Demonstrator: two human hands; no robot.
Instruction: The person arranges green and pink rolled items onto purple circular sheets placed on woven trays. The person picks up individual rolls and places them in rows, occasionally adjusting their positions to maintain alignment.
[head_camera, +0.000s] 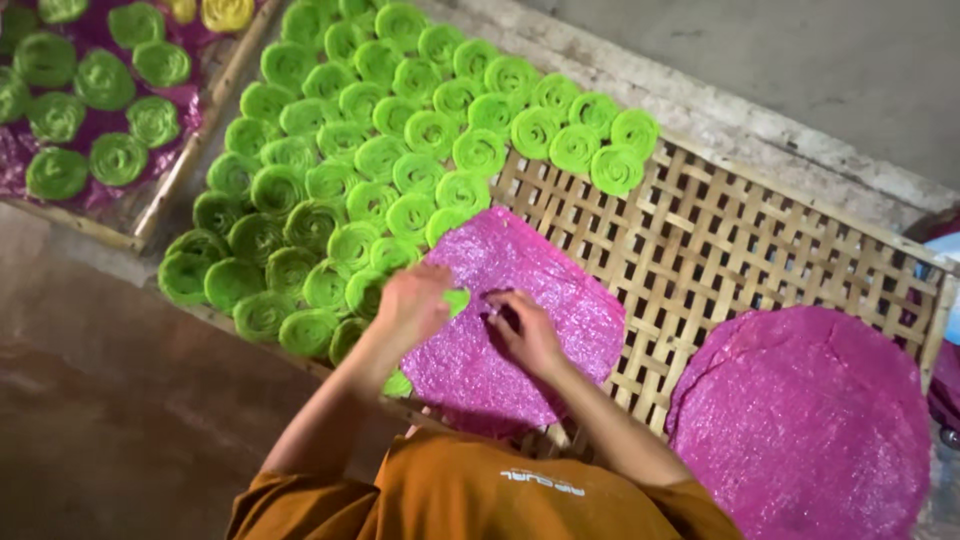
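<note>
Filling the rack (760, 230) is about half done: green coils (400, 150) cover its far part, the rest is bare. Your left hand (415, 303) and right hand (525, 330) pinch at the pink sheet (540, 290) beside the coils; 1 more pink stack (800, 420) waits.

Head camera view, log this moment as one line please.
left hand: on green spirals edge | right hand: pinching pink sheet | tray: woven bamboo | second pink sheet: right

Bright green spiral-patterned discs (400, 140) fill the tan woven-lattice tray (760, 240) beside glittery magenta round sheets (520, 300).
</note>
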